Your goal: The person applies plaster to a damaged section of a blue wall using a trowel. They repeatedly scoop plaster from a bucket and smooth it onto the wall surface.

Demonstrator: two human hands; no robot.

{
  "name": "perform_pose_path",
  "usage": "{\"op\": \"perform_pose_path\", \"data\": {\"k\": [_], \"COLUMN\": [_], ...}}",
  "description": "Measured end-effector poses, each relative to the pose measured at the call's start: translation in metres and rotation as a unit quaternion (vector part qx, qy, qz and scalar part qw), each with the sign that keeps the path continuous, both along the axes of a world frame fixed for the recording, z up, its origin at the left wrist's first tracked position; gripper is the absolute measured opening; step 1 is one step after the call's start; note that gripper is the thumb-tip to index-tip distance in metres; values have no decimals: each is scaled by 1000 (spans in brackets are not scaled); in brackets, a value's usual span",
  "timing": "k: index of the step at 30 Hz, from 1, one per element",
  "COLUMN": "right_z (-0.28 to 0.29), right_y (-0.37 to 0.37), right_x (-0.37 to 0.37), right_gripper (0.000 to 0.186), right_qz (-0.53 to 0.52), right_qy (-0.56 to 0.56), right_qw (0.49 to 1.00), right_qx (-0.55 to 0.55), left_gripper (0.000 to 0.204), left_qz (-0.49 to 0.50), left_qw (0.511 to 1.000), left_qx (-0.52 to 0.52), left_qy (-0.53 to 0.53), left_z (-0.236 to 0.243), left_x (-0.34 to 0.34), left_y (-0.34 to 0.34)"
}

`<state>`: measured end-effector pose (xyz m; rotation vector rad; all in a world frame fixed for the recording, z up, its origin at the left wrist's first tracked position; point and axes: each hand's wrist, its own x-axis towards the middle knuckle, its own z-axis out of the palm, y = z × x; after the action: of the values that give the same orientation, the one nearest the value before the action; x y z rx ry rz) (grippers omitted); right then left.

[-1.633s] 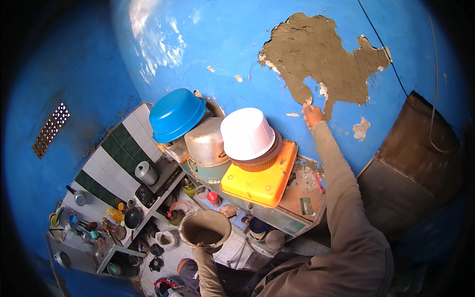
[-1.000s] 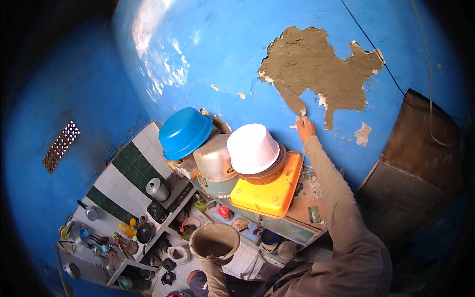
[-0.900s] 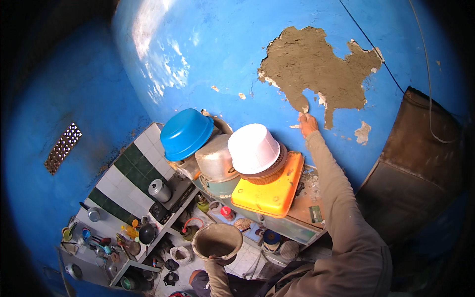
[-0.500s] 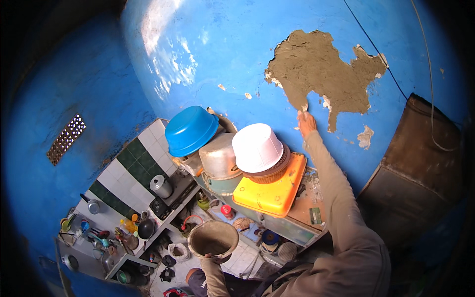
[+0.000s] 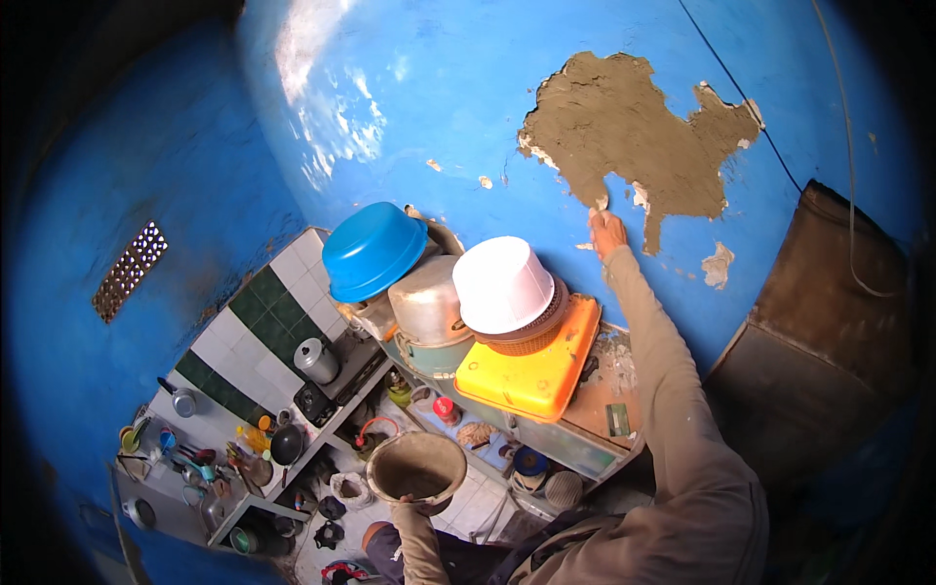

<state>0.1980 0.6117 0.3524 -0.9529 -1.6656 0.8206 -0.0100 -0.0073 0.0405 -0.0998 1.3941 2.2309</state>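
Up at the blue wall (image 5: 448, 107), my right hand (image 5: 608, 232) is closed round a small trowel, most of it hidden by my fingers. Its blade (image 5: 601, 203) shows just past them, at the lower left tip of a rough patch of grey-brown mortar (image 5: 634, 127). Chipped pale edges border parts of this patch. Low down in front of me, my left hand (image 5: 409, 505) grips the rim of a mortar-stained bucket (image 5: 417, 466). The bucket is tilted so its dark inside shows; its contents are hard to make out.
Below the patch, a cabinet (image 5: 609, 390) bears a yellow-orange tray (image 5: 526, 375), a white tub (image 5: 500, 285), a blue basin (image 5: 374, 252) and a large metal pot (image 5: 426, 297). A brown panel (image 5: 814, 292) stands right. Left is a cluttered tiled kitchen counter (image 5: 263, 492). Cables hang down the wall.
The view has shifted slightly, so the scene sits a little higher. My right hand and the trowel have moved a little rightward along the patch's lower edge. My left hand still holds the bucket.
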Motion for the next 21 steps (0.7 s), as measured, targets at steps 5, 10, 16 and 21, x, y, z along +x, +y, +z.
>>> {"op": "perform_pose_path", "data": {"k": [5,10,16,21], "right_z": [-5,-6,7,-3], "right_y": [-32,-16,0,-18], "right_x": [9,2,-22,-13], "right_gripper": [36,36,35,37], "right_qz": [-3,-4,-33,-52], "right_qy": [163,4,46,118], "right_qw": [986,1000,998,991], "right_qx": [-43,26,15,25], "left_gripper": [15,14,12,12], "left_qz": [51,32,90,15], "left_qw": [998,999,996,999], "left_qx": [24,-6,16,35], "left_qy": [-22,-23,-20,-33], "left_z": [-2,12,-52,4], "left_x": [8,11,-18,4], "left_y": [-8,2,-16,-8]}}
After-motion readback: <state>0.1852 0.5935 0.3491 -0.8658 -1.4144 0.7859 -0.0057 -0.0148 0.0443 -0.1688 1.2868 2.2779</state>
